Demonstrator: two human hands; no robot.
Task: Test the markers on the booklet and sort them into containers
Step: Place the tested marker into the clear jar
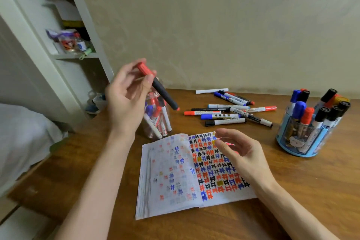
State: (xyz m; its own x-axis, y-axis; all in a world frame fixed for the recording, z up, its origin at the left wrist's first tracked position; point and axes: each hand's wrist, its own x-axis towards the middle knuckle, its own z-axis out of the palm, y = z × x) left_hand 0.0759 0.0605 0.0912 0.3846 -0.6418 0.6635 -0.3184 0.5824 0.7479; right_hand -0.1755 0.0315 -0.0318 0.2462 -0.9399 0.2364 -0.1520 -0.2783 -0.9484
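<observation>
The brown wooden table [292,191] carries the open white booklet [175,177] near its front edge, the round blue holder [300,142] by its right edge, the clear plastic jar [155,122] by its left edge. Your right hand [239,154] hovers over the booklet, fingers spread; your left hand [126,99] pinches the red-capped black marker [163,93] above the jar

Table [321,177]: booklet [175,171], loose markers [229,112], jar [155,121], holder [303,142], maybe paper strip [211,91]

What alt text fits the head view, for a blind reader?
A person's left hand holds a red-capped black marker above a clear jar of markers, while the right hand hovers over an open booklet filled with red, blue and black test marks. Behind it, loose markers lie on the wooden table; a blue marker holder stands at right.
</observation>
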